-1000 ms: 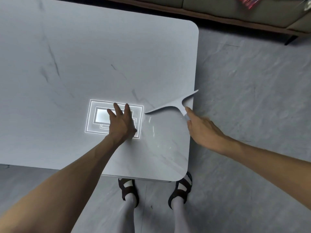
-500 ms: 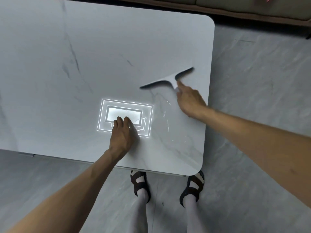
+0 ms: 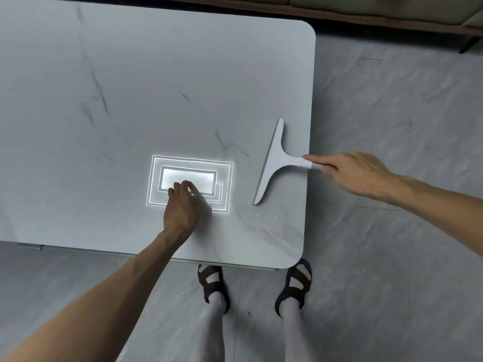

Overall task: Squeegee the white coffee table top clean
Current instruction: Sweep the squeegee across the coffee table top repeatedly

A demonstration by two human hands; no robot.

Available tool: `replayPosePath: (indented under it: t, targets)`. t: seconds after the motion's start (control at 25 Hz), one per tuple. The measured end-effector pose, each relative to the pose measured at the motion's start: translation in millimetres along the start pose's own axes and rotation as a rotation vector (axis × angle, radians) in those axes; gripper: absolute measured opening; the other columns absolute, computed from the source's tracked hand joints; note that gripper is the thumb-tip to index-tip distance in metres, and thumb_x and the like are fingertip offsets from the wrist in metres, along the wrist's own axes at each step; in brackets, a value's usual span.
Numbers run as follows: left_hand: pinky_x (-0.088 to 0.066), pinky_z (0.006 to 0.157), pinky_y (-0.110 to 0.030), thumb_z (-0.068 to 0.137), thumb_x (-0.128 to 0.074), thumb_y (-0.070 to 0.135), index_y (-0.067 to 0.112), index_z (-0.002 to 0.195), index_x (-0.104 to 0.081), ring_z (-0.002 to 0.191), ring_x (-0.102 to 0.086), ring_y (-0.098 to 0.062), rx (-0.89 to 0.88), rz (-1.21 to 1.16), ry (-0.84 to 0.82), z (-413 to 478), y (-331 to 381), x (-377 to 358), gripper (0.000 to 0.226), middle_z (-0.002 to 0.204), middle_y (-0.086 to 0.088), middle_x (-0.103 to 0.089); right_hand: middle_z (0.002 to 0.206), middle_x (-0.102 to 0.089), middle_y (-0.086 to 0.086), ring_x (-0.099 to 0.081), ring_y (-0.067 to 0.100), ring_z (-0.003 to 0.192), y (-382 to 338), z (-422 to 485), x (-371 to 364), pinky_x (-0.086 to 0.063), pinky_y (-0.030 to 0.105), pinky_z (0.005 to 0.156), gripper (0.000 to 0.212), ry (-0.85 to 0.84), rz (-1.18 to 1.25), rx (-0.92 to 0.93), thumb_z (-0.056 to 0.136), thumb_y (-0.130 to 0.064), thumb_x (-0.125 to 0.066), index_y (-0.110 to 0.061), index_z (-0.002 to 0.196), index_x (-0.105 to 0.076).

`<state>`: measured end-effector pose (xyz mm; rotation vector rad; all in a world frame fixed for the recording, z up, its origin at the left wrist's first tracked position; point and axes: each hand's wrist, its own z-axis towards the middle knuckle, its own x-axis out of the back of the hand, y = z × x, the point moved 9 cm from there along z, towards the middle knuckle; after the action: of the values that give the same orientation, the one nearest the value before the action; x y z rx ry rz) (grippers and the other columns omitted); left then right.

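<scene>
Right hand (image 3: 358, 176) pinches squeegee (image 3: 274, 160) handle at surface (image 3: 156, 74) right edge; left hand (image 3: 183, 207) rests on surface, relaxed, empty.

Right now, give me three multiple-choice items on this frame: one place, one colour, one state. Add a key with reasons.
1. Where is the squeegee?
A) on the table, by its right edge
B) at the table's far left corner
C) hanging off its near edge

2. What colour is the squeegee?
A) red
B) white
C) black

3. What is the right hand doing?
A) resting flat on the table
B) hanging free, holding nothing
C) holding the squeegee's handle

Key:
1 A, the blade lies on the top beside the right edge.
2 B, it is pale like the top.
3 C, fingers and thumb close round the handle's end.
</scene>
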<state>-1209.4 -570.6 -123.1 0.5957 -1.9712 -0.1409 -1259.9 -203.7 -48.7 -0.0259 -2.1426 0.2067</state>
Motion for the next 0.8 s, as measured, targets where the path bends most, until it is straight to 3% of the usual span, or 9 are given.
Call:
replayPosePath:
  t: [0.12, 0.2, 0.28, 0.44, 0.56, 0.68, 0.8]
  targets:
    - [-0.047, 0.089, -0.037, 0.099, -0.04, 0.019, 0.008, 0.134, -0.044, 0.11, -0.06, -0.037, 0.18, -0.153, 0.123, -2, -17, 20, 0.037, 0.119, -0.016, -0.063, 0.106, -0.07, -0.01, -0.059, 0.016, 0.075, -27, -7, 9, -0.034, 0.024, 0.053, 0.038, 0.016, 0.039, 0.112, 0.095, -0.055, -0.029, -0.08, 0.121, -0.02]
    - [-0.045, 0.087, -0.035, 0.101, -0.035, 0.025, 0.008, 0.134, -0.045, 0.109, -0.061, -0.036, 0.254, -0.219, 0.191, -4, -33, 32, 0.039, 0.117, -0.015, -0.066, 0.118, -0.066, -0.016, -0.063, 0.017, 0.094, -83, -1, -4, -0.038, 0.025, 0.062, 0.035, -0.022, 0.09, 0.228, 0.091, -0.065, -0.024, -0.08, 0.122, -0.02]
    - [-0.043, 0.084, -0.033, 0.099, -0.036, 0.025, 0.009, 0.133, -0.046, 0.109, -0.06, -0.036, 0.297, -0.212, 0.225, -6, -49, 43, 0.039, 0.121, -0.014, -0.065, 0.13, -0.06, -0.016, -0.059, 0.019, 0.112, -155, 6, -31, -0.039, 0.03, 0.072, 0.035, -0.07, 0.074, 0.37, 0.095, -0.062, -0.025, -0.071, 0.129, -0.027]
    - [-0.039, 0.078, -0.029, 0.094, -0.04, 0.019, 0.015, 0.126, -0.048, 0.101, -0.062, -0.033, 0.271, -0.171, 0.16, -5, -72, 43, 0.033, 0.115, -0.009, -0.067, 0.126, -0.063, -0.007, -0.06, 0.023, 0.11, -239, 15, -79, -0.034, 0.031, 0.069, 0.037, -0.121, -0.01, 0.528, 0.1, -0.051, -0.029, -0.057, 0.135, -0.037]
    - [-0.042, 0.076, -0.031, 0.091, -0.047, 0.017, 0.016, 0.12, -0.049, 0.098, -0.06, -0.03, 0.177, -0.144, 0.064, -9, -61, 26, 0.029, 0.112, -0.007, -0.063, 0.128, -0.062, -0.011, -0.059, 0.02, 0.112, -210, 17, -89, -0.035, 0.03, 0.071, 0.037, -0.119, 0.005, 0.508, 0.1, -0.05, -0.03, -0.057, 0.135, -0.038]
    - [-0.044, 0.099, -0.038, 0.083, -0.057, 0.002, 0.005, 0.136, -0.041, 0.122, -0.05, -0.03, 0.038, -0.073, -0.053, -12, -27, 5, 0.056, 0.136, -0.016, -0.048, 0.13, -0.06, -0.015, -0.059, 0.017, 0.113, -138, 20, -78, -0.041, 0.029, 0.075, 0.036, -0.101, -0.013, 0.423, 0.1, -0.05, -0.031, -0.063, 0.133, -0.033]
    - [-0.04, 0.099, -0.04, 0.083, -0.044, 0.003, -0.001, 0.131, -0.043, 0.115, -0.045, -0.032, -0.183, 0.257, -0.082, -16, 25, -12, 0.049, 0.128, -0.018, -0.047, 0.132, -0.058, -0.016, -0.059, 0.017, 0.113, -71, 16, -60, -0.045, 0.028, 0.078, 0.036, -0.082, -0.031, 0.327, 0.097, -0.056, -0.029, -0.066, 0.131, -0.032]
